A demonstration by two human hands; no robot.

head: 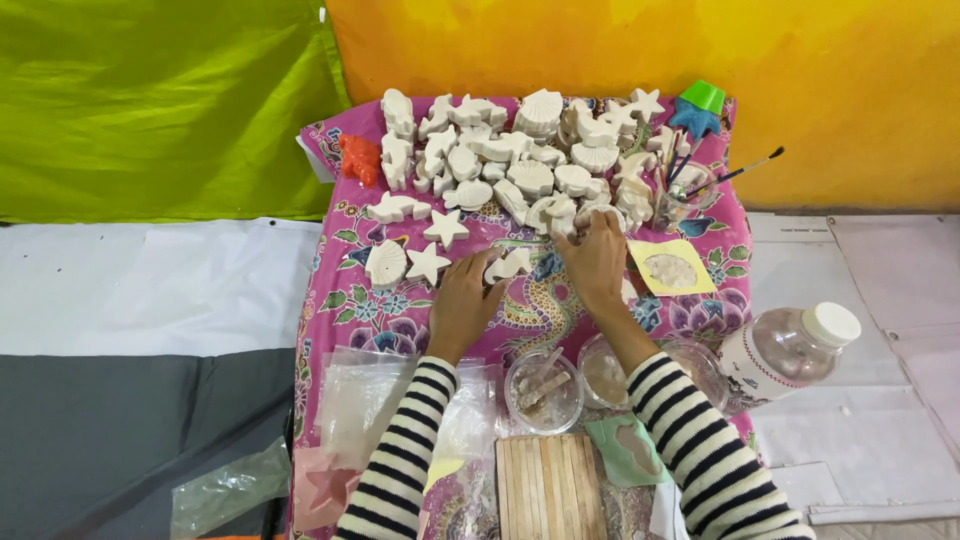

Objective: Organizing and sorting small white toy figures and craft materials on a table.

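Note:
A pink flowered cloth [345,300] carries many white plaster figures [530,150]: shells, stars, sea animals. My left hand [462,300] rests on the cloth with its fingertips on a white fish-like figure [510,264]. My right hand [597,262] reaches up to the near edge of the pile and touches a white figure [556,214] there. Both arms wear black and white striped sleeves. Whether either hand grips its piece is not clear.
A red figure [360,158] lies at the far left, a jar of brushes [675,195] and a yellow mould [670,270] to the right. Near me are small plastic cups [545,395], wooden sticks [548,485], plastic bags [355,400], a lying bottle [790,350].

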